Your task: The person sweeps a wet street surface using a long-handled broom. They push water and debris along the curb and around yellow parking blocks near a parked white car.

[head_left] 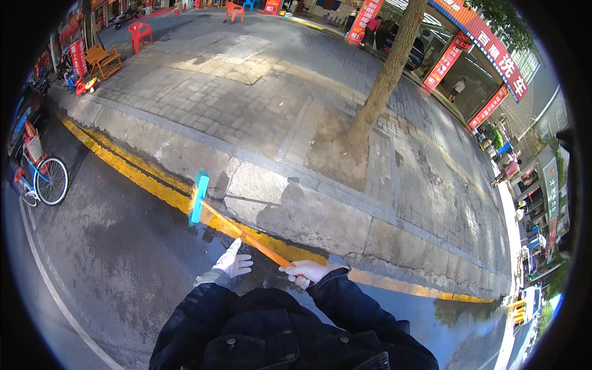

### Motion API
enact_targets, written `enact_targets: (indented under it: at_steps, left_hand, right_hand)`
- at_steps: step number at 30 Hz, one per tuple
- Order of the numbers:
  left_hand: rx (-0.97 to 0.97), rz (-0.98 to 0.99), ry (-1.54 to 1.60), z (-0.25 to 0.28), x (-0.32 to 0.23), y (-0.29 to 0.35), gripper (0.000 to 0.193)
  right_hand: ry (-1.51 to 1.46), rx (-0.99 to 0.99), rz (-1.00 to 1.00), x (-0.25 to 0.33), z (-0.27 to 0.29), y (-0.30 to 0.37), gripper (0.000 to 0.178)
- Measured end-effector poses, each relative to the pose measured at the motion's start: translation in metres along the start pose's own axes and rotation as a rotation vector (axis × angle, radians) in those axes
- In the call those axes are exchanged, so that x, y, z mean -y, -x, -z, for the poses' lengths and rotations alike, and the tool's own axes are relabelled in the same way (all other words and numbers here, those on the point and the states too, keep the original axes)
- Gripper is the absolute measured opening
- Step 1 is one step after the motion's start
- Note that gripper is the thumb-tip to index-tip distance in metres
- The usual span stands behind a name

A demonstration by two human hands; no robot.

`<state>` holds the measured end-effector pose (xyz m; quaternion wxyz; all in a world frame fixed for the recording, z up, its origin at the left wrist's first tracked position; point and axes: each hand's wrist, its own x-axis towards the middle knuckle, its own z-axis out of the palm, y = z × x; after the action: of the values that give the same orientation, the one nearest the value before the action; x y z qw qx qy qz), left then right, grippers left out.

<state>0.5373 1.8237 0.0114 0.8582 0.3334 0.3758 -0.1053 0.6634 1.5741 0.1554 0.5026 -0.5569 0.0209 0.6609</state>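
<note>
A shop-lined street, this: open shopfronts (480, 83) right of the tree (388, 74), paved sidewalk (203, 92) left, kerb (320, 206) in front.

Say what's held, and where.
The white-gloved right hand grips the orange-handled, turquoise-headed broom by the handle, far from the head; the white-gloved left hand holds nothing.

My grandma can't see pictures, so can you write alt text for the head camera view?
A white-gloved right hand grips the orange handle of a broom, its turquoise head at a yellow stripe along a curb; the gloved left hand is open beside the handle. Beyond the curb stands a tree; a bicycle is at far left.
</note>
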Motion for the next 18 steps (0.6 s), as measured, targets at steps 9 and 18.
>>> enact_targets:
  at_steps: [9,18]
  left_hand:
    - [-0.343,-0.457,0.668,0.165,-0.115,-0.058,0.024]
    - [-0.479,-0.066,0.541,0.294,-0.100,-0.111,0.087]
  right_hand:
    - [-0.008,0.110,-0.195,0.081,-0.182,-0.208,0.014]
    - [-0.520,0.137,-0.305,0.057,-0.240,-0.345,0.042]
